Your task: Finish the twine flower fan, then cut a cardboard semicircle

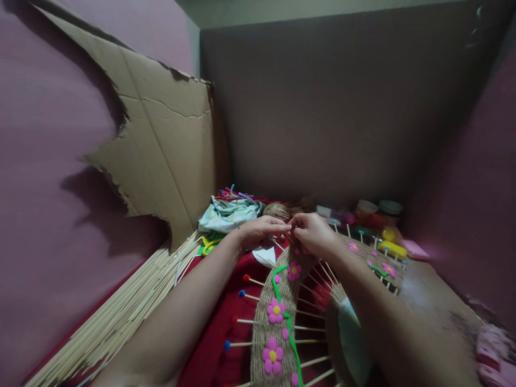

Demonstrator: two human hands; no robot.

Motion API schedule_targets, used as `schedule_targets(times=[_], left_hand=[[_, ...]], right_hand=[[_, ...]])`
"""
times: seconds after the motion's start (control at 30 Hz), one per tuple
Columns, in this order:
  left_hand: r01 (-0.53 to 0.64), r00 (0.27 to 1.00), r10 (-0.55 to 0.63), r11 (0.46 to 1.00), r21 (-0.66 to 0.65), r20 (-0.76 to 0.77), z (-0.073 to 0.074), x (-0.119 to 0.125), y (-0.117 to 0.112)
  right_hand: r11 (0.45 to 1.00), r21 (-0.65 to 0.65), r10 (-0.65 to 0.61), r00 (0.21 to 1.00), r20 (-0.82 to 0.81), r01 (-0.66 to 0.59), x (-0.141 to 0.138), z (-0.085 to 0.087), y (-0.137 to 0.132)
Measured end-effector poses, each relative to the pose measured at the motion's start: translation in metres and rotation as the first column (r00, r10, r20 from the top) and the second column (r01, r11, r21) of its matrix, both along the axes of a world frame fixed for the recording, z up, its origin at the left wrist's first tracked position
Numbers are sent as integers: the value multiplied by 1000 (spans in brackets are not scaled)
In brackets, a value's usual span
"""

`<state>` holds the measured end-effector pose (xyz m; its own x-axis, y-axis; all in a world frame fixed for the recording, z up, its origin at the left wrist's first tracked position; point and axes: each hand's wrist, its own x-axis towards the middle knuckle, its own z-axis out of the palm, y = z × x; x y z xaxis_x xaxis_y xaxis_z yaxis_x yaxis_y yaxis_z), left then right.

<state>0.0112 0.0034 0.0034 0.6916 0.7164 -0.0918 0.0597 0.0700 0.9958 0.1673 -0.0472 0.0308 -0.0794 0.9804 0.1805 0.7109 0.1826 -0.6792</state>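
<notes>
A round craft piece [278, 322] lies in front of me, a ring woven of jute twine with wooden sticks radiating out, tipped with coloured beads. Pink flowers and a green stem decorate it. My left hand [258, 232] and my right hand [312, 231] meet at its far edge, fingers pinched together on a strand of twine. What exactly sits between the fingertips is too small to see. A ball of jute twine [276, 209] lies just behind the hands.
A bundle of thin wooden sticks [121, 312] lies at the left. Torn cardboard [161, 140] leans on the wall. A pale cloth [228, 215], coloured strips, small jars [377, 210] and a yellow object [393, 248] lie behind. A red cloth [217, 344] covers the surface.
</notes>
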Motion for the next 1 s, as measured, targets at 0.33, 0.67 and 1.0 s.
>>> schedule_targets(times=[0.33, 0.67, 1.0], left_hand=[[2, 997, 3, 998, -69, 79, 2, 2, -8], [-83, 997, 83, 995, -46, -3, 7, 1, -9], [-353, 926, 339, 933, 65, 166, 17, -23, 14]], right_hand=[[971, 51, -223, 959, -173, 234, 48, 14, 11], [990, -15, -138, 989, -49, 138, 32, -14, 32], [924, 157, -347, 937, -39, 348, 43, 12, 24]])
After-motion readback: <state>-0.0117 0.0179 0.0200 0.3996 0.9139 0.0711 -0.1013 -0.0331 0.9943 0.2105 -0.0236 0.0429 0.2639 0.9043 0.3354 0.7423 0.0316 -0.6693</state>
